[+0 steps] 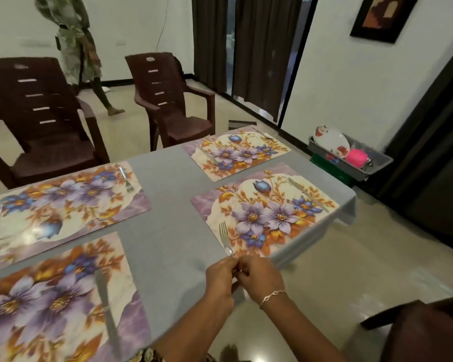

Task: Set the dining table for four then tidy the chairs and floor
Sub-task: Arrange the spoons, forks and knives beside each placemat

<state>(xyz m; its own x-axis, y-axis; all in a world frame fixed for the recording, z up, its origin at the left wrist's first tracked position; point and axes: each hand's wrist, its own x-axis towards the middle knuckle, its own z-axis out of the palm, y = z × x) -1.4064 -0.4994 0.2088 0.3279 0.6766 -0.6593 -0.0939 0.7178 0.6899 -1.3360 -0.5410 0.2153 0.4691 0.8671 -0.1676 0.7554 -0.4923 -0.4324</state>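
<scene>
My left hand (pixel 220 279) and right hand (pixel 259 279) meet at the near edge of the table (pixel 168 184), both on one fork (pixel 224 237). My left fingers (pixel 229 263) are curled in and pressed together, the tips pinching the fork just below its neck. My right fingers (pixel 246 270) are curled too, closed round the handle a little lower. The knuckles of the two hands almost touch. The end of the handle sticks out below my hands, past the table edge. I cannot tell where either thumb sits, as the fingers hide them. A bracelet (pixel 272 295) hangs on my right wrist.

The fork's tines point away from me and lie on the left edge of the near right mat (pixel 267 218). A knife (pixel 309 194) lies along that mat's right side, well apart from the fork.

The far right mat (pixel 236 152) has a second fork (pixel 207 155) on its left and a second knife (pixel 262 134) on its right. The far left mat (pixel 63 199) carries a third fork (pixel 127 180) at its right end. The near left mat (pixel 50 304) has a third knife (pixel 107 309) lying on it, blurred.

Two brown chairs (pixel 173 100) stand back from the far side of the table. To the right, off the table, a grey tub (pixel 377 163) holds plates (pixel 330 141) and a pink cup (pixel 356 158). A person (pixel 76 48) stands by the far wall.
</scene>
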